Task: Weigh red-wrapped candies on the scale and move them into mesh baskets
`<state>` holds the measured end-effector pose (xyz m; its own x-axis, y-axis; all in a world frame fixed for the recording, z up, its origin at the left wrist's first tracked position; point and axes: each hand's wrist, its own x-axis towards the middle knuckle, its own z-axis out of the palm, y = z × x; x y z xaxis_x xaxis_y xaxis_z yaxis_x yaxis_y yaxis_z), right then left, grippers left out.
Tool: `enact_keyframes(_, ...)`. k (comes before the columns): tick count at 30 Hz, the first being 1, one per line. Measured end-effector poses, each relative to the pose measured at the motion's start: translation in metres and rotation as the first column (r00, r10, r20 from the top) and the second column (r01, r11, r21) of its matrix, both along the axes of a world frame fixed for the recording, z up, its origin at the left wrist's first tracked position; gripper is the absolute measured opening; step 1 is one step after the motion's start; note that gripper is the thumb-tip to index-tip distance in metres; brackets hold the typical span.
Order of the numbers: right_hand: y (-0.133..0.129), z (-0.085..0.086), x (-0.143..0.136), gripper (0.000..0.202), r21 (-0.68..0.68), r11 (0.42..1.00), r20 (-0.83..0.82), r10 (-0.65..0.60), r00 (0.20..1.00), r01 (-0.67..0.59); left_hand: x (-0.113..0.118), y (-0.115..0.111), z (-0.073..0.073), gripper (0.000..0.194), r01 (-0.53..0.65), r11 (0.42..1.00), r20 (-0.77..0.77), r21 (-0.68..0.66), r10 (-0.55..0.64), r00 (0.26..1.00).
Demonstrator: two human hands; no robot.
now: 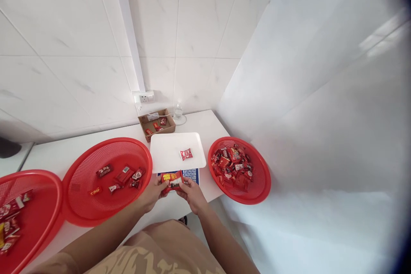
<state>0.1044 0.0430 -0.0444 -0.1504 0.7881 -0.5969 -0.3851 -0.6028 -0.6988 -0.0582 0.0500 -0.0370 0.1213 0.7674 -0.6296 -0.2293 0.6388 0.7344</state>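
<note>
Between my two hands is a red snack packet [173, 178] with yellow lettering, held by its ends in front of a digital scale. My left hand [155, 191] pinches its left end, and my right hand [191, 192] pinches the right end. Behind the packet, the blue keypad [192, 174] of the scale is partly covered by my hands. On the scale's white weighing tray [163, 152] lies one small red-and-white packet [186, 154].
To the right, a red basket [267, 180] is heaped with red packets. Left stand a second red basket [75, 171] with several packets and a third [53, 175], cut off by the frame. A cardboard box [148, 136] holds a few packets near the wall, beside a clear glass object [178, 112].
</note>
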Motion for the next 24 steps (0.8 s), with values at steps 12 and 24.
enact_keyframes(12,0.025,-0.018,0.109,0.037,0.261,0.965,0.688,-0.213,0.694,0.037,-0.006,0.005,0.008,0.064,0.373,0.917,-0.081,-0.143,-0.387,0.919)
enact_keyframes(24,0.039,-0.063,0.216,0.046,-0.149,0.972,0.931,0.2,0.307,-0.179,-0.012,-0.015,0.005,0.047,0.322,0.938,-0.285,-0.132,-0.347,0.894)
